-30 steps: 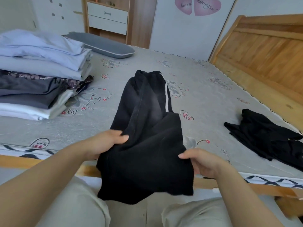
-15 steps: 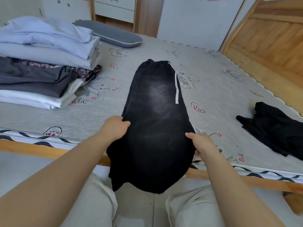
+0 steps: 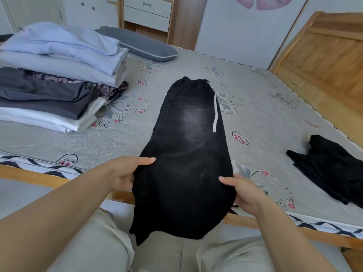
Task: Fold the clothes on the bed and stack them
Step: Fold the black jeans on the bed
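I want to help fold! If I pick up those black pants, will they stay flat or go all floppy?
Probably floppy: the black pants sag over the bed edge below where the left hand and right hand grip them. They look like thick fabric, so perhaps a bit heavy for small arms. Likely not slippery, since a pinch at each side holds them.

A pair of black trousers with a white side stripe lies lengthwise on a grey patterned bed, folded into a long narrow shape. Its near end hangs over the bed's front edge. To the left, near the far side, sits a stack of folded clothes in pale blue, dark grey and white, neatly layered. To the right, well apart, a crumpled black garment lies unfolded on the bed.
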